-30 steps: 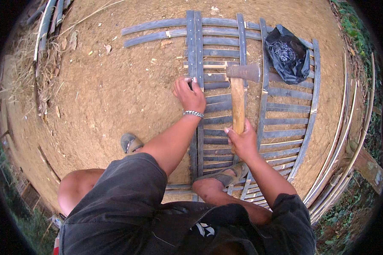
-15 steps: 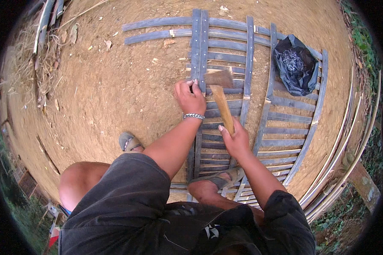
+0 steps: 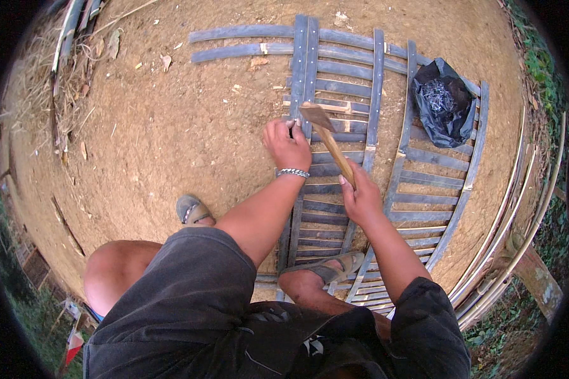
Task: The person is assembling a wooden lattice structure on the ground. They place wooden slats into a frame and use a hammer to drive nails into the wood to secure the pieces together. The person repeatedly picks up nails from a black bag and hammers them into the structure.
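Observation:
My right hand (image 3: 363, 194) is wrapped round the wooden handle of a hatchet (image 3: 336, 151). Its dull metal head (image 3: 316, 117) is just above and right of my left fingertips, over the slatted frame. My left hand (image 3: 287, 143) has thumb and fingers pinched together against the paired long dark slats (image 3: 306, 57); anything between them is too small to make out. Those long slats lie across many shorter slats, forming a slatted bamboo-like frame (image 3: 378, 82) on the ground. Small pale dots, like nail heads, run along the paired slats.
A black plastic bag (image 3: 446, 120) of loose nails sits on the frame's far right. My sandalled foot (image 3: 325, 270) rests on its near part. Long poles (image 3: 512, 246) lie along the right side, dry stalks (image 3: 69, 57) at far left. Bare brown dirt (image 3: 145, 139) spreads leftward.
The hatchet head has swung leftward and closer to my left fingertips, its handle tilting over. My left hand keeps its pinch on the slats; the whole view has shifted slightly.

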Demonstrator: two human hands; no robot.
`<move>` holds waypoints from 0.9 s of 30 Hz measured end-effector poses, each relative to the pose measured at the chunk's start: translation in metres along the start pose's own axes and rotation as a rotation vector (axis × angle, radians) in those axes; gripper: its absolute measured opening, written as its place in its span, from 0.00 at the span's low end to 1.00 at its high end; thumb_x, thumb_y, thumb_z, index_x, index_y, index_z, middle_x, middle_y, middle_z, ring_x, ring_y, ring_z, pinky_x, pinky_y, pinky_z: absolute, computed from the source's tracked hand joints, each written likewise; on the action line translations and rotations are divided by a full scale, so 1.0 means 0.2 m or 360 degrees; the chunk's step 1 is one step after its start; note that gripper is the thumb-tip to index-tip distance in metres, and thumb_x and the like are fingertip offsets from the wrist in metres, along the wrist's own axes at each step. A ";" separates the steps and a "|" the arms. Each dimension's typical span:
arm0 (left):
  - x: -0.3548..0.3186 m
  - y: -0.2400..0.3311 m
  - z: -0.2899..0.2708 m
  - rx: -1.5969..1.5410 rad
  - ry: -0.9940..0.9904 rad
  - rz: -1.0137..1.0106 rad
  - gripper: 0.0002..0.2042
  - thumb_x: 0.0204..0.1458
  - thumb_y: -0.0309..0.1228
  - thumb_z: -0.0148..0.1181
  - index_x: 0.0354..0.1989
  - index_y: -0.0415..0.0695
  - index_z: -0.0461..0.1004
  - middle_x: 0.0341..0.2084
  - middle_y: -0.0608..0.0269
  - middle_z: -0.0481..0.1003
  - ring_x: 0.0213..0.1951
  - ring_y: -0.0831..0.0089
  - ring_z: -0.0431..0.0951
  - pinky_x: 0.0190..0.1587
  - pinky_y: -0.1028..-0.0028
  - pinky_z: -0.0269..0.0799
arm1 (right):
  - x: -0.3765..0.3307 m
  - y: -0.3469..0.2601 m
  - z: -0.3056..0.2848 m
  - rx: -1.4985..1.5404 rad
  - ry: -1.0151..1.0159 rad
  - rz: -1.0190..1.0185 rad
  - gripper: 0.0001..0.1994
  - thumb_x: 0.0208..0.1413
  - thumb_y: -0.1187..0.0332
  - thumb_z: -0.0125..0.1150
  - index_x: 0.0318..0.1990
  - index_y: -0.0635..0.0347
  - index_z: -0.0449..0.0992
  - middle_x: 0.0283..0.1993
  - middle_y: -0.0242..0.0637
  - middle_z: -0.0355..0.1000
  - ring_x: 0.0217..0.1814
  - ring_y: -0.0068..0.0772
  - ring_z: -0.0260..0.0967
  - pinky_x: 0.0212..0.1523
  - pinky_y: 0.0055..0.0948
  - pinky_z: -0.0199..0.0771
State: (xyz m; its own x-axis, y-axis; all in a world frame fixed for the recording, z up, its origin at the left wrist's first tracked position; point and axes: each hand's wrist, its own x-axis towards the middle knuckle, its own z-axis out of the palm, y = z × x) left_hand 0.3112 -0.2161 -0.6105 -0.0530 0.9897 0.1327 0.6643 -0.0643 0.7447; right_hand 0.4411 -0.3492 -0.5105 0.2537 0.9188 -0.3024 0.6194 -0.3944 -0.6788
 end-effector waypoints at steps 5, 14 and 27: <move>0.00 0.00 0.00 -0.0005 -0.0006 0.0031 0.04 0.54 0.25 0.62 0.34 0.40 0.73 0.41 0.51 0.73 0.49 0.48 0.71 0.54 0.52 0.64 | 0.01 -0.01 -0.02 -0.0004 0.0044 -0.0099 0.24 0.67 0.65 0.57 0.69 0.48 0.66 0.55 0.49 0.76 0.50 0.61 0.76 0.47 0.51 0.78; 0.01 0.00 -0.01 -0.0027 -0.0020 0.0076 0.05 0.52 0.24 0.63 0.34 0.41 0.73 0.42 0.51 0.73 0.48 0.49 0.71 0.53 0.52 0.64 | 0.01 -0.03 -0.06 -0.0070 0.0036 -0.0146 0.25 0.63 0.70 0.60 0.68 0.51 0.67 0.54 0.49 0.76 0.51 0.61 0.76 0.47 0.50 0.78; 0.00 -0.01 -0.01 -0.0037 -0.0039 0.0048 0.05 0.52 0.24 0.63 0.34 0.41 0.73 0.42 0.51 0.73 0.49 0.48 0.71 0.54 0.52 0.64 | 0.01 -0.03 -0.07 -0.0129 -0.0185 0.0132 0.24 0.62 0.73 0.59 0.67 0.53 0.68 0.58 0.51 0.75 0.55 0.62 0.75 0.54 0.48 0.77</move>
State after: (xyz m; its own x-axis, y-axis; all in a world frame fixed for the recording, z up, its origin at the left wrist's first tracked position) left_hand 0.3082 -0.2172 -0.6100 -0.0145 0.9901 0.1395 0.6477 -0.0970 0.7557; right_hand 0.4480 -0.3443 -0.4971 0.2215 0.8735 -0.4336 0.6592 -0.4618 -0.5935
